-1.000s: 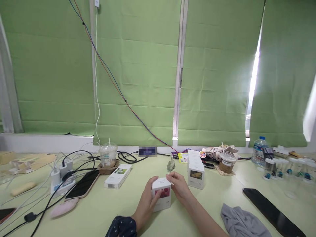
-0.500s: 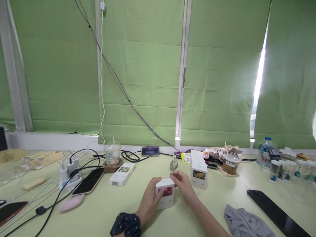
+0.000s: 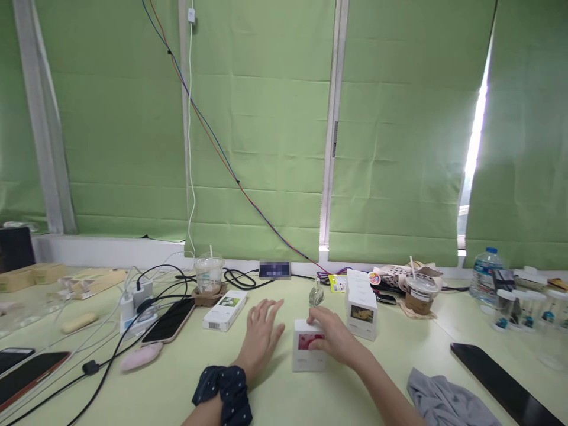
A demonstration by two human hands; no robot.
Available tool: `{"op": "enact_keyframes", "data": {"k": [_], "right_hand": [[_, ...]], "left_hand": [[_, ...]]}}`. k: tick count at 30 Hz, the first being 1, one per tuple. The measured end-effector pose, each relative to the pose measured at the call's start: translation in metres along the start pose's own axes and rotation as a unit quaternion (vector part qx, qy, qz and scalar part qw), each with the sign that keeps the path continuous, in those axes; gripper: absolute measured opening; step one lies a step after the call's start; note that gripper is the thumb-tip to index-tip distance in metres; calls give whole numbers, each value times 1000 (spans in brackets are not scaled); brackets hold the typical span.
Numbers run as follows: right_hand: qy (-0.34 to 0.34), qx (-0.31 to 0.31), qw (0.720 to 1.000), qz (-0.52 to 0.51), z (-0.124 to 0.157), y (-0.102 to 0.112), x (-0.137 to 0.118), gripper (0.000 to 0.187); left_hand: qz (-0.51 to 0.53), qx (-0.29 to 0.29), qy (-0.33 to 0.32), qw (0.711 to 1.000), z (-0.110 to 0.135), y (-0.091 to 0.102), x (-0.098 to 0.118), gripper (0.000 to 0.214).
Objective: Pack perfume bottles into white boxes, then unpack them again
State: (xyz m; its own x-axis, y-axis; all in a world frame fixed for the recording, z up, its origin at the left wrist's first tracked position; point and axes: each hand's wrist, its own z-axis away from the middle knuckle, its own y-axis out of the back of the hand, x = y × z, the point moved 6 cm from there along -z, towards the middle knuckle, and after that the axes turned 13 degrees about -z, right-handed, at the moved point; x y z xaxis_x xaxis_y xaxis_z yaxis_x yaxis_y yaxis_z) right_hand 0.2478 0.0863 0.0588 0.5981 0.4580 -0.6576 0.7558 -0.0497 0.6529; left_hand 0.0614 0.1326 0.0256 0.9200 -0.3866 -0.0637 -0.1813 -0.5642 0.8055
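Observation:
A small white box [image 3: 307, 359] with a pink-red picture on its front stands upright on the pale table. My right hand [image 3: 331, 332] grips this box from its top and right side, with the thumb across the picture. To the left of the box, my left hand [image 3: 262, 337] is open, fingers spread, touching nothing that I can see. A dark dotted scrunchie [image 3: 224, 393] circles my left wrist. Just behind the box stands a small clear glass bottle [image 3: 316, 294]. Several similar white boxes [image 3: 362, 319] form a row to the right of it.
A white box [image 3: 225, 310] lies flat at left, near a plastic cup [image 3: 209, 273]. Phones, a power strip [image 3: 138, 319] and cables spread leftward. An iced drink [image 3: 420, 296], a water bottle [image 3: 487, 275], small jars [image 3: 503, 310], a black slab [image 3: 501, 378] and grey cloth [image 3: 446, 396] are at right.
My left hand has let go of the pink-picture box and moved left, opening. My right hand has taken hold of the box, which now faces front more squarely.

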Motion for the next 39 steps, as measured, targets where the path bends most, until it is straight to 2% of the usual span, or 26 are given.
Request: {"op": "enact_keyframes", "data": {"k": [2,5,8,11,16,24,29,32,36,39], "right_hand": [[-20,2,1000,15,4,12,6,35],[-49,11,998,40,13,29,13,34],[-68,21,996,59,23,38,16,31],[-80,36,992,95,32,42,23,30],[-89,86,978,167,42,52,51,44],[-82,144,959,229,50,58,73,45],[-79,173,940,283,46,63,86,49],[-82,178,930,311,44,68,94,44],[-90,181,926,318,42,71,100,42],[-96,185,923,323,42,70,101,43]], "left_hand": [[-45,4,95,994,-3,-2,-27,49],[-108,-6,214,971,0,-4,-67,48],[-149,-33,300,942,8,-6,-100,48],[-169,-67,354,917,14,-8,-119,48],[-165,-122,358,911,14,-10,-122,47],[-127,-175,282,935,5,-8,-94,66],[-62,-191,261,944,-1,-13,-87,56],[-21,-191,284,939,-4,-19,-98,58],[23,-206,344,916,-2,-31,-124,61],[51,-227,350,907,0,-40,-135,58]]}}
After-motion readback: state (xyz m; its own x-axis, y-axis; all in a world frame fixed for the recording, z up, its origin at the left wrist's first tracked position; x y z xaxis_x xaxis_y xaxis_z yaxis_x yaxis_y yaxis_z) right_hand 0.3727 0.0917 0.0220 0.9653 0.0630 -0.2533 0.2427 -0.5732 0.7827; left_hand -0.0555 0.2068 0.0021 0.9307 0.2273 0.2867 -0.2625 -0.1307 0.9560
